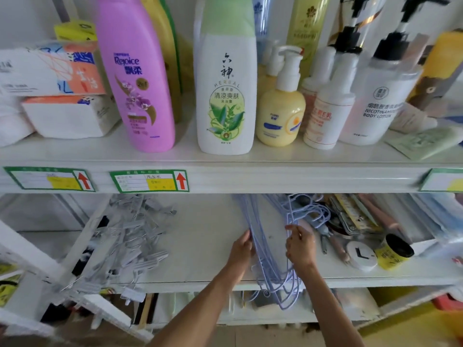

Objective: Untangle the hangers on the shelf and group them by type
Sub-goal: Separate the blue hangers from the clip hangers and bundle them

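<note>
The shelf [205, 236] carries both sorts: grey clip hangers [125, 236] heaped at its left, blue hangers [253, 229] mid-shelf, overhanging the front edge. The left hand [241, 249] grips the blue bundle's left side and the right hand [299, 246] pinches its right, probably to square that group.

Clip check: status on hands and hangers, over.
Left hand and right hand both grip the blue hangers, which overhang the shelf edge. Grey clip hangers piled apart, left. Blue hooks reach into clutter, right.

White shelf [200, 249] bears blue wire hangers [251, 219] and grey clip hangers [130, 236].
</note>
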`<action>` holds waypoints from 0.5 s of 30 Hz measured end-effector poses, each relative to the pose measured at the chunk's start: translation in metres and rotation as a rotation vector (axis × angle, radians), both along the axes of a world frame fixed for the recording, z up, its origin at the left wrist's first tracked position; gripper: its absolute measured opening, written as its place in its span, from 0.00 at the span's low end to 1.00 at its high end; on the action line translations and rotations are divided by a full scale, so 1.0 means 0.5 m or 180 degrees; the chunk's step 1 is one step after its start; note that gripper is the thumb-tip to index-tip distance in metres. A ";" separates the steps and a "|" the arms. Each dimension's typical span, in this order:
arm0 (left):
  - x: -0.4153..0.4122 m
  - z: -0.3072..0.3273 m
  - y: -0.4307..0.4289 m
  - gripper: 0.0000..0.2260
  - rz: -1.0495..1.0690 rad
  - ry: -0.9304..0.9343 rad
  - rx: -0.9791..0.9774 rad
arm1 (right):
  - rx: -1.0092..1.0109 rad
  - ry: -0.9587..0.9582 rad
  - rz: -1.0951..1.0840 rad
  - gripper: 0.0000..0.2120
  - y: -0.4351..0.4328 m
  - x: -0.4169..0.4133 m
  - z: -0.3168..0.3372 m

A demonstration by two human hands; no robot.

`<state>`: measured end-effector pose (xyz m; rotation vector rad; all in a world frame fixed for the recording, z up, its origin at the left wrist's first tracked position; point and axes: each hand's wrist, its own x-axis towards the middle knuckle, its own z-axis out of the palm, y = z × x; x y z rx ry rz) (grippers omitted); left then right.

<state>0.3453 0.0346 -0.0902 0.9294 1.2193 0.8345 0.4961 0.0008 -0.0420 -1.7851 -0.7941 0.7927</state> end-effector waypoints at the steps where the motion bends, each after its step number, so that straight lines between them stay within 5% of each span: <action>1: -0.002 0.012 -0.003 0.17 0.0090 -0.0086 -0.0088 | -0.0042 -0.0197 -0.0092 0.15 0.001 0.012 -0.005; 4: 0.007 0.034 -0.004 0.11 0.0248 -0.0304 -0.0439 | -0.0283 -0.0628 -0.0172 0.16 0.002 0.016 -0.030; 7: 0.023 0.031 0.006 0.15 0.0145 0.0246 -0.0304 | -0.0677 -0.0945 0.0095 0.12 -0.024 -0.012 -0.026; 11: 0.041 0.057 0.008 0.07 0.0112 0.0782 0.0099 | -0.1108 -0.1875 0.0253 0.09 -0.043 -0.019 0.000; 15: 0.074 0.051 0.023 0.26 0.0240 0.1186 -0.0030 | -0.1378 -0.2333 0.0328 0.15 -0.035 -0.023 0.004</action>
